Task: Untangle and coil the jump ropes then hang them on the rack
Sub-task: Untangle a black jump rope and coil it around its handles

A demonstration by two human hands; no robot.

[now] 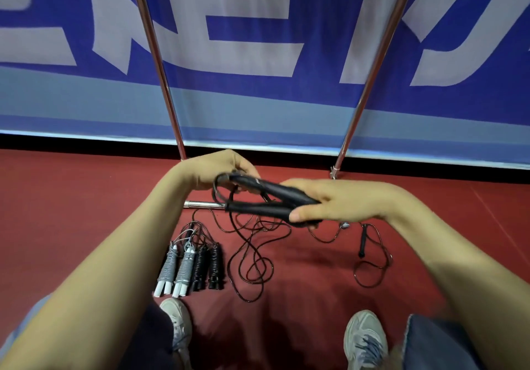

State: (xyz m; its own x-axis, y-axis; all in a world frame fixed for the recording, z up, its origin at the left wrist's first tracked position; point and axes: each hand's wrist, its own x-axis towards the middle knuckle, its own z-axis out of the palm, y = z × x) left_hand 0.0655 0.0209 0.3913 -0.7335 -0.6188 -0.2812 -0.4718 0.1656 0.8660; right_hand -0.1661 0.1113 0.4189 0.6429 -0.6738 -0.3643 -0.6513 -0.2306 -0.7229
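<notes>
The black handles [275, 190] of one jump rope lie side by side in the right hand [338, 200], thumb and fingers clamped around their butt ends, held above the floor in front of the rack [375, 63]. The left hand [215, 170] sits close by at the handle tips, fingers curled on the cord where it leaves them. The rest of the cord [246, 243] hangs down and sprawls in loose, crossing loops on the floor [86, 197]. The main risk, as I judge it, is winding before those loops are freed: a crossing could pull tight into a knot. The strands also run near a second loose rope [363, 240] on the right and over the rack's base bar [200, 204], so a pull may drag that rope along or snag on the bar. Just left lie four wound ropes [190, 269]; a sweeping cord could knock them apart.
</notes>
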